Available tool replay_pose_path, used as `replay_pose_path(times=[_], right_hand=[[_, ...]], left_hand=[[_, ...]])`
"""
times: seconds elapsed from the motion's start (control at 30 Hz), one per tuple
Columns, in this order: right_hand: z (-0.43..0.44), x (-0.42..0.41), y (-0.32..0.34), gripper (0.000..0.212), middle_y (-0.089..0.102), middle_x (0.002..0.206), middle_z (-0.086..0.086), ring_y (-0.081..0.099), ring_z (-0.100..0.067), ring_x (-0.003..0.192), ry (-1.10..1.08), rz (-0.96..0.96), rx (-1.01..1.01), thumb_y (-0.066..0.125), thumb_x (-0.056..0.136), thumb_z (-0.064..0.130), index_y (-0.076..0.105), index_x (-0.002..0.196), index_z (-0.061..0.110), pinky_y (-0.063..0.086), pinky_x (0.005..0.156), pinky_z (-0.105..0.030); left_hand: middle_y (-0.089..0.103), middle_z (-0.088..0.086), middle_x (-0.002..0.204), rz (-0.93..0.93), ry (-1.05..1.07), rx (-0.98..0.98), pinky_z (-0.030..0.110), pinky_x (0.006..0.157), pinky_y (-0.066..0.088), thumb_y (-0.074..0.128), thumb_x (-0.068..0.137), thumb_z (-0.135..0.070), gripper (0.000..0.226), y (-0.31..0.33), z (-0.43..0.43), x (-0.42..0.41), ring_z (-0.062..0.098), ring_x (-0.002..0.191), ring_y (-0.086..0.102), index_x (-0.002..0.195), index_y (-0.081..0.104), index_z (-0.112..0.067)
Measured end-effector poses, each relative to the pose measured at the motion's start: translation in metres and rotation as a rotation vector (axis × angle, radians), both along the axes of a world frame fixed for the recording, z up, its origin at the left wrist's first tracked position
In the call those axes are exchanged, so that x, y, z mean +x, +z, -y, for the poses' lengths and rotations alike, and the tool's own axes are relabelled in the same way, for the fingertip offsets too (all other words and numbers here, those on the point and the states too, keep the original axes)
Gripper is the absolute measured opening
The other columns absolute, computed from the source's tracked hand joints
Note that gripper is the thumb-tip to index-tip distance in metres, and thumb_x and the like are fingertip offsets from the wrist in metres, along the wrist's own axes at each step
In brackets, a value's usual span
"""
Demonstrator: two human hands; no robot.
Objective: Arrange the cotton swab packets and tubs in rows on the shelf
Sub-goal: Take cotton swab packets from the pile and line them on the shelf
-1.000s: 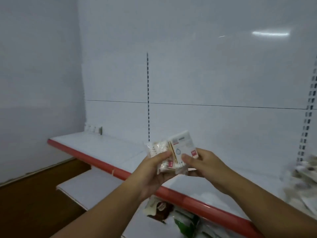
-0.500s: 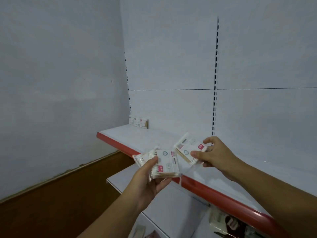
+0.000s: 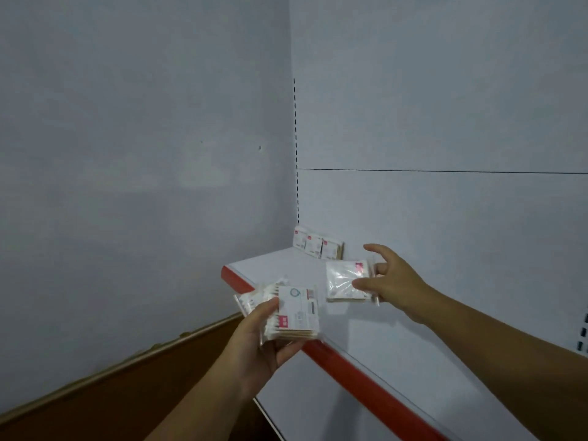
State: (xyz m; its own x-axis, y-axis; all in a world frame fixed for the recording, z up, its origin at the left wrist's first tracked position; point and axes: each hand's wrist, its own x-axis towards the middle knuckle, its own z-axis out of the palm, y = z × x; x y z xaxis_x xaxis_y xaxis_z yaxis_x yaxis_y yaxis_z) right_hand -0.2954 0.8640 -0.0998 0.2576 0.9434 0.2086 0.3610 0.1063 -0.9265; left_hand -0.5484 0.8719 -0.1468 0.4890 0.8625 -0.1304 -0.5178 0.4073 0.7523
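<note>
Carrying one packet to the shelf (image 3: 381,345) and its back row

On the shelf, three packets (image 3: 318,246) stand in the back corner. The left grip (image 3: 257,342) holds a stack (image 3: 296,313) over the front edge. The right grip (image 3: 394,281) pinches a single packet (image 3: 345,281) by its edge, short of that row. Next, likely: stand it beside the rightmost.

Single head-worn camera, looking forward and slightly down toward the shelf (image 3: 397,361) corner, within arm's reach.
</note>
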Motion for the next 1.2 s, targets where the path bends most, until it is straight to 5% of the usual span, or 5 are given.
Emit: replay_pose_path(times=[0.1,0.33,0.47,0.87,1.2], right_hand=[[-0.055,-0.011,-0.001,0.066,0.063,0.093,0.001,0.065,-0.012,0.076,-0.143,0.046,0.042,0.084,0.070,0.013,0.042,0.118,0.030,0.046,0.058,-0.020],[-0.164,-0.029,-0.001,0.026,0.069,0.090,0.002,0.064,-0.005,0.075,-0.398,0.204,0.072,0.081,0.073,0.016,0.062,0.089,0.023,0.044,0.055,-0.016],[-0.214,-0.038,-0.013,0.026,0.068,0.091,0.007,0.059,0.001,0.073,-0.513,0.317,0.058,0.079,0.075,0.019,0.069,0.099,0.021,0.039,0.057,-0.012],[-0.367,-0.025,-0.026,0.043,0.065,0.112,-0.001,0.058,-0.021,0.102,-0.524,0.890,-0.022,0.070,0.082,0.030,0.056,0.121,0.022,0.040,0.087,-0.031],[-0.427,0.001,-0.036,0.034,0.058,0.117,0.000,0.051,-0.022,0.106,-0.396,1.493,-0.051,0.047,0.092,0.043,0.059,0.117,0.022,0.028,0.084,-0.032]], left_hand=[[0.071,0.017,0.109,0.044,0.012,-0.010,0.042,0.063,0.061,0.069,0.070,-0.024,0.053,0.001,-0.059,-0.018,0.032,0.092,0.071,0.120,0.058,-0.010],[0.074,0.016,0.097,0.119,-0.020,-0.024,0.037,0.059,0.060,0.068,0.066,-0.026,0.049,0.012,-0.197,-0.057,0.027,0.074,0.073,0.112,0.063,-0.008],[0.073,0.018,0.100,0.186,-0.051,-0.069,0.036,0.058,0.060,0.067,0.068,-0.021,0.046,0.010,-0.258,-0.058,0.030,0.077,0.073,0.111,0.063,-0.008],[0.074,0.014,0.084,0.065,-0.165,-0.065,0.038,0.060,0.058,0.067,0.066,-0.024,0.034,-0.001,-0.376,-0.025,0.025,0.063,0.072,0.095,0.068,-0.008],[0.074,0.014,0.087,-0.042,-0.269,-0.021,0.035,0.055,0.060,0.068,0.066,-0.024,0.036,0.007,-0.439,-0.002,0.025,0.064,0.072,0.099,0.068,-0.009]])
